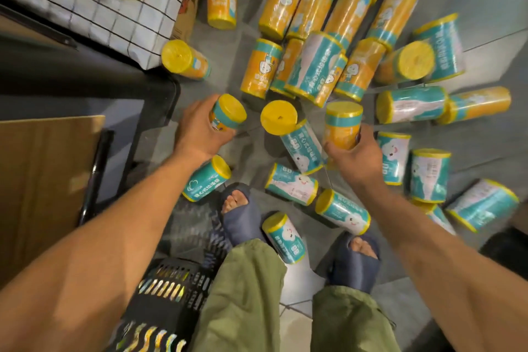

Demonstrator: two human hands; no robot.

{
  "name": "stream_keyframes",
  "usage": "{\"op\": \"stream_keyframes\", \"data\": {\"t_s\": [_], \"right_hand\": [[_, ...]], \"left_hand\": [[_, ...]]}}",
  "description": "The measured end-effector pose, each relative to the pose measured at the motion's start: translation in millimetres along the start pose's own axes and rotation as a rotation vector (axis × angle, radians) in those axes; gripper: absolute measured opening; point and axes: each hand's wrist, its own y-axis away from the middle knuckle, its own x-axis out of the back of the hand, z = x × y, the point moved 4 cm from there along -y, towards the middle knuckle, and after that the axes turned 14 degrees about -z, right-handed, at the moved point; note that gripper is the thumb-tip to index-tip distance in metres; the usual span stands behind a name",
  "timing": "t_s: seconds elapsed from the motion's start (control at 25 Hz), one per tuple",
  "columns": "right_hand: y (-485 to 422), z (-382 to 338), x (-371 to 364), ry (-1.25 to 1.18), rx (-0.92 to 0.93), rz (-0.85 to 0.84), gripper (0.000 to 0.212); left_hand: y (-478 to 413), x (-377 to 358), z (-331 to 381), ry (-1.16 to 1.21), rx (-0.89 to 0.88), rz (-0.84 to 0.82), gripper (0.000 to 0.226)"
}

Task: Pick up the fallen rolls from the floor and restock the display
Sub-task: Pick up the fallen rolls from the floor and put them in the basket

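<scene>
Several wrapped rolls with yellow ends lie scattered over the grey tiled floor, some orange, some teal and white. My left hand (197,128) is closed around an orange roll (228,114) just off the floor. My right hand (357,156) grips another orange roll (343,126) from below. A teal roll (291,140) lies tilted between both hands. More teal rolls (291,184) rest near my feet, and a pile of orange rolls (311,11) sits at the top.
A dark shelf edge (160,100) and brown cardboard (48,186) stand at the left. A white wire-grid rack (114,14) and a cardboard box (188,8) are at the upper left. A black basket (165,303) sits beside my sandalled feet (238,217).
</scene>
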Motion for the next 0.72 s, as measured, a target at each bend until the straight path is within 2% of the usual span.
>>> {"op": "stream_keyframes", "data": {"t_s": [0.12, 0.24, 0.32, 0.52, 0.64, 0.72], "right_hand": [[60.9, -15.1, 25.2, 0.018, 0.002, -0.073, 0.041], [128.5, -33.5, 54.4, 0.063, -0.002, -0.154, 0.039], [178.3, -51.4, 76.7, 0.121, 0.036, -0.193, 0.038], [302.5, -96.4, 131.3, 0.318, 0.143, -0.323, 0.040], [369.7, -110.3, 140.0, 0.343, 0.149, -0.444, 0.035], [412.2, -113.8, 126.1, 0.349, 0.161, -0.508, 0.040]], "left_hand": [[71.9, -4.7, 32.0, 0.256, 0.070, -0.006, 0.073], [158.7, -4.4, 73.0, 0.525, 0.105, -0.016, 0.054], [223.6, 5.2, 107.2, 0.686, 0.149, 0.032, 0.044], [389.0, 17.0, 174.9, 1.134, 0.262, 0.224, 0.037], [482.9, 8.0, 187.9, 1.332, 0.307, 0.324, 0.024], [541.7, -3.0, 183.3, 1.431, 0.312, 0.371, 0.021]]}}
